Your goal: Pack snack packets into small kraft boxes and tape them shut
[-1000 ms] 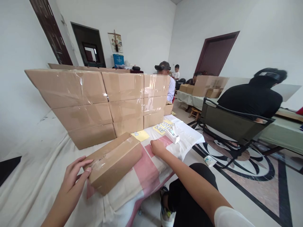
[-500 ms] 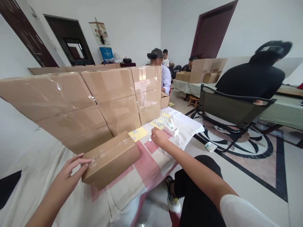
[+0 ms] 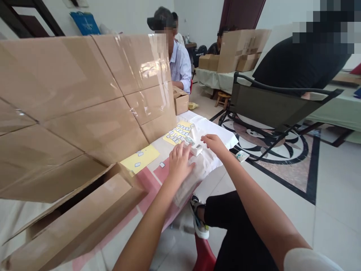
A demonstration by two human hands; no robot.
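My left hand (image 3: 178, 162) lies flat on the white cloth (image 3: 218, 132) at the table's edge, fingers stretched out, and its tips touch a small white device (image 3: 195, 147). My right hand (image 3: 214, 143) hovers just right of that device with loosely bent fingers and nothing in it. A yellow sheet (image 3: 141, 159) with a few small stickers lies to the left of my hands. A second yellow sheet (image 3: 178, 133) with several stickers lies beyond the device. A cardboard box (image 3: 84, 220) with a raised flap sits at the lower left, away from both hands.
A wall of taped cardboard boxes (image 3: 84, 98) stands along the back of the table. A folding chair (image 3: 270, 109) with a person in black is at the right. More people sit beyond, by a table with boxes (image 3: 239, 49). A small white object (image 3: 241, 156) lies on the floor.
My left hand left the box and moved right to the white device. My right hand shifted right of the device. The view tilted down and came closer; the box flap now stands open.
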